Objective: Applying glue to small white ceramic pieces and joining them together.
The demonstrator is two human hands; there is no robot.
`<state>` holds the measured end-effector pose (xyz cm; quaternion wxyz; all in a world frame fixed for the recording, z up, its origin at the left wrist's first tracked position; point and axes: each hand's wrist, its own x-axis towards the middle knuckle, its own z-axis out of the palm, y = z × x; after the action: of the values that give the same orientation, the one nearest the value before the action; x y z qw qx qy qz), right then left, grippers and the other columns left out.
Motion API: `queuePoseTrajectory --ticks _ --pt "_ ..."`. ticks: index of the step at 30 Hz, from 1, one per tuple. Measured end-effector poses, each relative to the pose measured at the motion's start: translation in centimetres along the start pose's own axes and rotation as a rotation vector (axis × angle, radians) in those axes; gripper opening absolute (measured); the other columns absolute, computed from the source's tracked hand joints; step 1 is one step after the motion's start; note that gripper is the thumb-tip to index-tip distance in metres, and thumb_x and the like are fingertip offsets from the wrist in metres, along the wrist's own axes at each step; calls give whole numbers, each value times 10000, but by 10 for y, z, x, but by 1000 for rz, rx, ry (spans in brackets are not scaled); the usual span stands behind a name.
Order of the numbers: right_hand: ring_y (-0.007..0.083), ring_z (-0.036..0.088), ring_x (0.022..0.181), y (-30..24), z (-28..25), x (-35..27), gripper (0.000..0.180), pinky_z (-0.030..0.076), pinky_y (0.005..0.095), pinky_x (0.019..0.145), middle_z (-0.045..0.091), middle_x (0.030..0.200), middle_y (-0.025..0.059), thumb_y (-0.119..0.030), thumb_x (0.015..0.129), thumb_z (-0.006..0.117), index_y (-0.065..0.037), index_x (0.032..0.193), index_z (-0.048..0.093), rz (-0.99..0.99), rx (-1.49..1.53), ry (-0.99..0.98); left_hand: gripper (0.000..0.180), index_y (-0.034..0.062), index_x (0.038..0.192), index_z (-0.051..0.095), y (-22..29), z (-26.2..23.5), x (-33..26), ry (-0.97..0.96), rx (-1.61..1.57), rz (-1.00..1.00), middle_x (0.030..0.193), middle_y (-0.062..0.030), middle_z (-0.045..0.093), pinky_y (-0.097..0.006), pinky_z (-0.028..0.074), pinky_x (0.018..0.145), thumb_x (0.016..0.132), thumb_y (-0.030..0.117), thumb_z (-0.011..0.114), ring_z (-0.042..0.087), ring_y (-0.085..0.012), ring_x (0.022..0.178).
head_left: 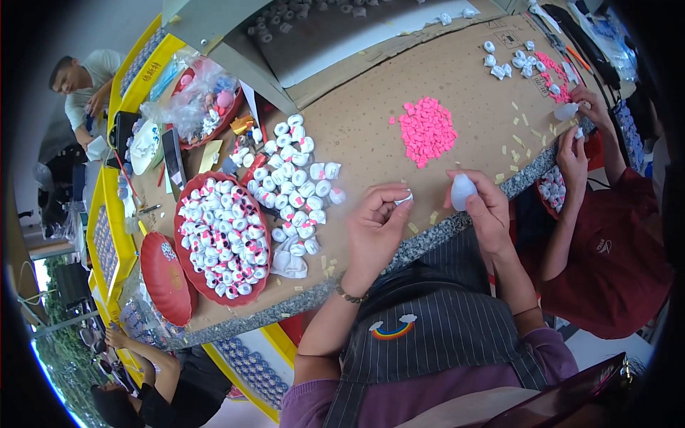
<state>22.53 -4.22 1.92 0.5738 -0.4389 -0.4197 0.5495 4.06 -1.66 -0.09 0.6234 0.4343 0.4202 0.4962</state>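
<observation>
Hands (377, 222) (491, 212) hold a white piece (404, 200) and milky bottle (462, 191).

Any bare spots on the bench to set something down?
Bare-looking brown cardboard lies between the loose white pieces and the pink pile; another patch runs from that pile toward the far-right white pieces. Crowded: left end, with red plates; yellow slips dot the near side.

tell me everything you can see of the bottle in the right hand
The bottle is small, smooth and rounded, whitish and slightly see-through, apparently plastic. The right hand grips it and hides part of it. It is held up near the front edge of the brown tabletop; its tilt and any nozzle are hard to tell.
</observation>
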Motion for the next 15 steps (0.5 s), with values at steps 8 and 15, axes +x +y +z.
queuePoseTrajectory --ticks 8,15 --pt "146 493 695 -17 -8 -7 250 375 264 657 601 758 60 -54 721 759 33 931 654 -450 -445 65 272 -88 1067 601 -6 2 1 30 -9 64 998 -105 650 -236 537 795 804 -138 649 647 -141 914" --pt "184 465 643 -26 -2 -7 310 344 300 620 599 707 68 -80 639 818 29 885 664 -636 -698 50 270 -81 1076 598 -2 0 1 -10 -52 5 973 -107 665 -242 542 770 814 -122 652 652 -137 877"
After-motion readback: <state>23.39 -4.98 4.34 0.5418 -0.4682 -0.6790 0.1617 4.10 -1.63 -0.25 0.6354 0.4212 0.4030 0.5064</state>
